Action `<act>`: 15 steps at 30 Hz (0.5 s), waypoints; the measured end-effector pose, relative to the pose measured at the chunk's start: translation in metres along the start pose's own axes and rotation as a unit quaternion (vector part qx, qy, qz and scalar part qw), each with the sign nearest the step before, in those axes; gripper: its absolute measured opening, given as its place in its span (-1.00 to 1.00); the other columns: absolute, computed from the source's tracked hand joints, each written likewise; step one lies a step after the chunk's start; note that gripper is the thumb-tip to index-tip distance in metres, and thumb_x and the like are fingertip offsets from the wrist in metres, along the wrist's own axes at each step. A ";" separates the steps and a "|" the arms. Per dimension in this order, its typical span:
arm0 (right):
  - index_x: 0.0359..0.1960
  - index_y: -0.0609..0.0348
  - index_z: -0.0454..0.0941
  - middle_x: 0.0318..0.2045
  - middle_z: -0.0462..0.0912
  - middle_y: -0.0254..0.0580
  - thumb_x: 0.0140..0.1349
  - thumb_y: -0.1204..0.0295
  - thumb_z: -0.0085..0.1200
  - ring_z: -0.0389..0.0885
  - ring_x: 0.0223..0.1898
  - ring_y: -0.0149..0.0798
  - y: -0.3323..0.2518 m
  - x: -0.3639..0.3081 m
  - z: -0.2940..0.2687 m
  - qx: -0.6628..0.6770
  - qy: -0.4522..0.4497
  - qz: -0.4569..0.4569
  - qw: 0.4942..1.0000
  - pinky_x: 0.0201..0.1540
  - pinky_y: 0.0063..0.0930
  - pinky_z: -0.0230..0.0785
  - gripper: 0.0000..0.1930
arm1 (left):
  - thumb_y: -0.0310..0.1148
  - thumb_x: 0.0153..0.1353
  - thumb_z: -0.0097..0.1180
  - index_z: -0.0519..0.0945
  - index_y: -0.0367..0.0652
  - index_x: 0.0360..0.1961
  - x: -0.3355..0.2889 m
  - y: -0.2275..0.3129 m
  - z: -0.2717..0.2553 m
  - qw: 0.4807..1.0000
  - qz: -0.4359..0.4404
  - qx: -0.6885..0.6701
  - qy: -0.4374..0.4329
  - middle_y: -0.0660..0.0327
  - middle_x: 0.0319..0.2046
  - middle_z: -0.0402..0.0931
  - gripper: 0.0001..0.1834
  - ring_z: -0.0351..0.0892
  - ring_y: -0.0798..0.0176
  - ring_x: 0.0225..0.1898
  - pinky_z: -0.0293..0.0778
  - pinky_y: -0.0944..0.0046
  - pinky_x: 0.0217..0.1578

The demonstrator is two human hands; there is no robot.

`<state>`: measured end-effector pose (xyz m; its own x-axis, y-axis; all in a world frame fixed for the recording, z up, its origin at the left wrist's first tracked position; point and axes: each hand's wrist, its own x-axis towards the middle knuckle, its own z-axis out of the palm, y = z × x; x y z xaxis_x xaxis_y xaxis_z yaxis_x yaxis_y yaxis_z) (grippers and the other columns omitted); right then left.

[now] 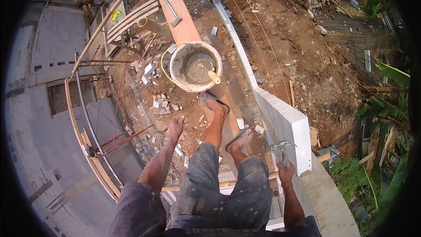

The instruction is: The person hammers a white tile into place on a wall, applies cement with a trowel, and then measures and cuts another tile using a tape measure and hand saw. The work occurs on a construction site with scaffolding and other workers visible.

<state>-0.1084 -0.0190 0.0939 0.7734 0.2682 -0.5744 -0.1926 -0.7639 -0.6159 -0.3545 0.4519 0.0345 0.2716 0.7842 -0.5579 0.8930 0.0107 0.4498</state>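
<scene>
The hammer [284, 155] is sitting upright in the right hand [286, 171], just beside the near end of the white wall [301, 136]; whether its head is touching the blocks, I cannot tell. That hand is grasping the handle below the head, probably leaving the metal free for striking. The left hand [176, 127] is hanging out over the rubble [164, 104], its fingers curling inward and seemingly gripping nothing, perhaps helping with balance. Both feet [215, 104] are resting on the plank [186, 26], which is likely giving firmer footing than the broken ground. The bucket [180, 68] is standing on that plank just ahead of the feet, presumably keeping the mortar [198, 66] level and within reach. A tool [214, 77] is leaning in it, pale handle poking toward the person, apparently offering a clean grip. Beyond the bucket, a second hammer [171, 11] is lying on the plank, where it is probably avoiding getting lost among the debris.
</scene>
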 end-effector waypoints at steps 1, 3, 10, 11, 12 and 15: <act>-0.35 0.39 0.61 -0.53 0.63 -0.11 0.09 0.26 0.28 0.55 -0.48 -0.31 -0.007 0.001 -0.002 -0.020 0.000 -0.005 1.000 -0.35 -0.31 0.39 -0.65 | 0.00 0.30 -0.03 0.60 -0.25 -0.20 0.024 -0.002 0.000 1.000 0.010 -0.017 0.005 -0.15 -0.29 0.57 -0.53 0.57 -0.13 -0.15 0.42 0.04 -0.12; -0.38 0.37 0.60 -0.55 0.61 -0.17 0.09 0.28 0.28 0.51 -0.49 -0.35 -0.024 0.006 0.001 -0.017 -0.001 0.014 1.000 -0.38 -0.34 0.37 -0.68 | -0.02 0.29 -0.01 0.60 -0.24 -0.14 0.065 0.008 -0.002 0.999 0.001 -0.039 0.028 -0.11 -0.24 0.59 -0.55 0.56 -0.11 -0.11 0.41 0.06 -0.07; -0.58 0.24 0.50 -0.64 0.44 -0.46 0.14 0.36 0.25 0.30 -0.57 -0.55 -0.067 0.023 0.028 0.077 -0.015 0.065 0.995 -0.54 -0.50 0.17 -0.75 | -0.01 0.21 0.12 0.33 -0.36 0.19 0.171 0.065 -0.024 0.981 -0.060 -0.136 0.124 -0.18 0.07 0.43 -0.30 0.44 -0.06 0.11 0.32 0.10 0.10; -0.60 0.22 0.49 -0.65 0.42 -0.48 0.15 0.37 0.24 0.29 -0.57 -0.56 -0.081 0.027 0.034 0.084 -0.020 0.073 0.994 -0.55 -0.52 0.14 -0.74 | -0.01 0.19 0.14 0.27 -0.38 0.23 0.183 0.064 -0.027 0.978 -0.074 -0.144 0.134 -0.22 0.11 0.38 -0.24 0.39 -0.07 0.15 0.28 0.10 0.14; -0.57 0.24 0.50 -0.64 0.44 -0.48 0.15 0.37 0.25 0.30 -0.58 -0.55 -0.091 0.031 0.038 0.096 -0.036 0.076 0.992 -0.54 -0.52 0.16 -0.75 | 0.00 0.17 0.17 0.21 -0.39 0.27 0.193 0.064 -0.031 0.974 -0.087 -0.152 0.143 -0.25 0.16 0.32 -0.17 0.35 -0.09 0.19 0.25 0.10 0.18; -0.55 0.24 0.51 -0.65 0.44 -0.45 0.14 0.37 0.25 0.31 -0.57 -0.56 -0.136 0.052 0.054 0.087 -0.056 0.080 0.991 -0.53 -0.53 0.19 -0.76 | 0.01 0.11 0.22 0.07 -0.39 0.34 0.215 0.063 -0.033 0.967 -0.125 -0.167 0.147 -0.28 0.26 0.16 -0.04 0.19 -0.12 0.30 0.12 0.11 0.27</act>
<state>-0.0740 0.1308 0.1188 0.6547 0.2225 -0.7224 -0.4155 -0.6924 -0.5899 -0.2517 0.6419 -0.0345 -0.0956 0.8735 -0.4773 0.7383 0.3839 0.5545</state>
